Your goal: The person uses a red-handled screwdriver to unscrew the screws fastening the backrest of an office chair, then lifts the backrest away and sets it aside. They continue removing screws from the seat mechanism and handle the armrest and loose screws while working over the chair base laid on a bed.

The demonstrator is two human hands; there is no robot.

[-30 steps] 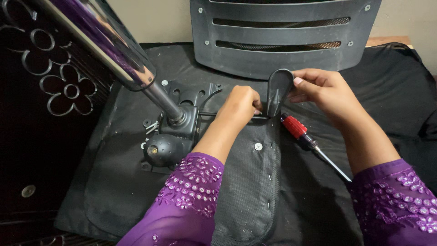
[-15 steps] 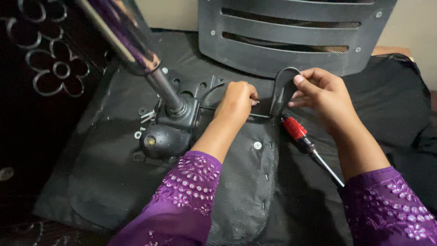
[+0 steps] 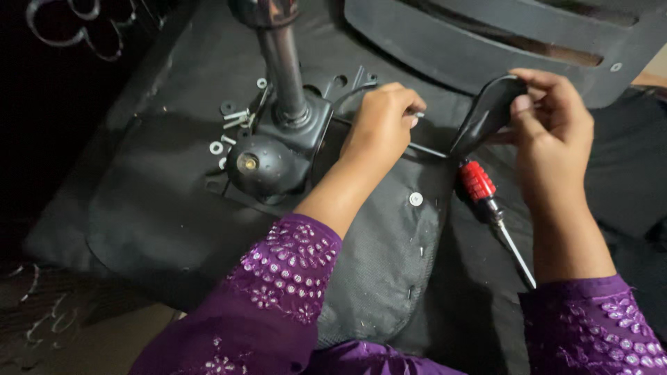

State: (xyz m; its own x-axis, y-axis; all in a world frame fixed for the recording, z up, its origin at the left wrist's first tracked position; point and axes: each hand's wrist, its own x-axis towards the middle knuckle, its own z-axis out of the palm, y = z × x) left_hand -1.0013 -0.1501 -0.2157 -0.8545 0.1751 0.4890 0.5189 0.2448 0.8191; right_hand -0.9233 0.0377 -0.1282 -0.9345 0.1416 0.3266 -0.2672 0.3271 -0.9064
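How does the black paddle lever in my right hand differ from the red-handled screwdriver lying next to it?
The paddle lever is black, broad and flat; the screwdriver has a ribbed red handle and a thin metal shaft. The lever is gripped by the right hand and raised; the screwdriver lies untouched on the upturned seat. Both are slim tools with long thin ends.

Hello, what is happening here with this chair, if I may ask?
A person in purple sleeves works on the underside of an upturned office chair seat. The right hand holds a black paddle lever, whose thin rod runs toward the metal mechanism. The left hand rests near that rod. A red-handled screwdriver lies on the seat, and loose screws and washers lie beside the mechanism.
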